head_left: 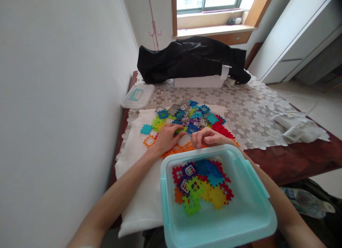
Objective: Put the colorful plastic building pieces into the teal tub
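Note:
My left hand (169, 137) lies over the near side of a spread of colourful interlocking plastic building pieces (197, 114). Its thumb and fingers are apart, touching or just above a lime-green piece (182, 130). To its right, my right hand (204, 137) is curled in above some orange pieces (187, 147); whether anything is inside its fingers is hidden. In front of my body stands a light turquoise plastic bin (229, 219), tilted towards me, my right forearm passing along its right side. Red, purple, blue, yellow and green pieces (199, 185) lie inside it.
A white cloth (144, 205) lies beneath the pieces. A clear lid (137, 96) rests by the left wall. Black fabric (192, 59) covers a white box (199, 82) at the back. A cable and plastic-wrapped item (299, 128) lie at right, with a bottle (307, 201) below.

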Demonstrator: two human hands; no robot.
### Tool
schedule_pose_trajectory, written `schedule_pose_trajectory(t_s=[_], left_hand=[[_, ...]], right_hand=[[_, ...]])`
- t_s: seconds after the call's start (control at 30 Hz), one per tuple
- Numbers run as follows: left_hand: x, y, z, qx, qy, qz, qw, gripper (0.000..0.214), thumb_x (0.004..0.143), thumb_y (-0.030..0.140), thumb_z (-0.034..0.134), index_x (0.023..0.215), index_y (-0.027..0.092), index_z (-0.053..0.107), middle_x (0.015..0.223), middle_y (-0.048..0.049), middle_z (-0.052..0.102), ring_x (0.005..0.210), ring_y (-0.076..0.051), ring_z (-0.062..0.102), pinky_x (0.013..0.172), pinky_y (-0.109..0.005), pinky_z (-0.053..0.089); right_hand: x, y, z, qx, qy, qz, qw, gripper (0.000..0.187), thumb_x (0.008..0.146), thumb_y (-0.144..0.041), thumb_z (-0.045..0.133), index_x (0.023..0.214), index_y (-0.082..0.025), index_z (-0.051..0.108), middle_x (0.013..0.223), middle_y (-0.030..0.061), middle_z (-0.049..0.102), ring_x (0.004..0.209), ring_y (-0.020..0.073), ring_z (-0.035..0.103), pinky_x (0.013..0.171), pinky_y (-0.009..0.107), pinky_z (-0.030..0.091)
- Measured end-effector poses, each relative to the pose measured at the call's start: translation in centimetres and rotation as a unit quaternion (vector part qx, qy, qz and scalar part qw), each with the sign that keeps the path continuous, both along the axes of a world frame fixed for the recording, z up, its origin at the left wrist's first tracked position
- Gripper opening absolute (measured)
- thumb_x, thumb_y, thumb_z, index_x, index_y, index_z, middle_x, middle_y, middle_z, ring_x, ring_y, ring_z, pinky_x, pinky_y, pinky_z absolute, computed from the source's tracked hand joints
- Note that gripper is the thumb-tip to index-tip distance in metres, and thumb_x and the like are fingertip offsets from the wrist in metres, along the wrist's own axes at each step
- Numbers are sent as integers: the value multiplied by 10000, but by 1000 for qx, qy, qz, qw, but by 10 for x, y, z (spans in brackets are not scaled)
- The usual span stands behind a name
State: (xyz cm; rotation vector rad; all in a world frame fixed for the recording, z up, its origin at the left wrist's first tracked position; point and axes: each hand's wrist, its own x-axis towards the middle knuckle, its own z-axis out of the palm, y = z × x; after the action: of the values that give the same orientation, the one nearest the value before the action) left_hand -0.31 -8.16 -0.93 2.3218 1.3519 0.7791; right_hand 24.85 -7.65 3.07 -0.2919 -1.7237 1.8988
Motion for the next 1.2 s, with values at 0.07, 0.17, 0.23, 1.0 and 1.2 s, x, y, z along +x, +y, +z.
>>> schedule_pose_trajectory(t_s=[0.07,0.17,0.23,1.0,1.2], left_hand=[[0,0,0,-8,-3,11,1000,323,1050,459,563,1217,250,744,1233,-70,778,1133,-245,721,1039,-431,548],[-1,1,0,-16,-16,25,999,335,1075,447,504,1188,246,748,1170,-69,787,1071,-230,729,972,-398,561],[-1,2,0,-21,-20,28,999,342,1082,443,486,1171,244,749,1137,-67,790,1039,-226,730,943,-384,560],[1,-3,2,-14,-36,12,999,246,988,431,670,1121,234,730,1070,-49,779,971,-210,724,904,-363,560],[1,-1,1,17,38,4,999,277,980,389,665,1175,198,713,1164,-91,768,1119,-263,695,1030,-430,525]], right_hand=[[-3,1,-3,-9,-28,-50,998,450,882,-633,746,815,-188,745,749,29,656,737,164,596,712,298,481],[-10,7,-14,-16,-91,-146,985,431,873,-599,766,951,-177,736,719,-15,617,650,123,539,608,247,419],[-13,11,-22,-11,-123,-192,973,473,869,-571,774,1127,-181,702,704,-42,597,630,116,529,573,231,397],[-21,10,-34,64,-182,-281,940,500,805,-661,779,785,-182,637,606,-40,524,543,106,437,501,249,314],[-16,12,-26,16,-103,-345,933,463,753,-602,856,746,-186,652,616,-35,552,554,99,419,506,242,304]])
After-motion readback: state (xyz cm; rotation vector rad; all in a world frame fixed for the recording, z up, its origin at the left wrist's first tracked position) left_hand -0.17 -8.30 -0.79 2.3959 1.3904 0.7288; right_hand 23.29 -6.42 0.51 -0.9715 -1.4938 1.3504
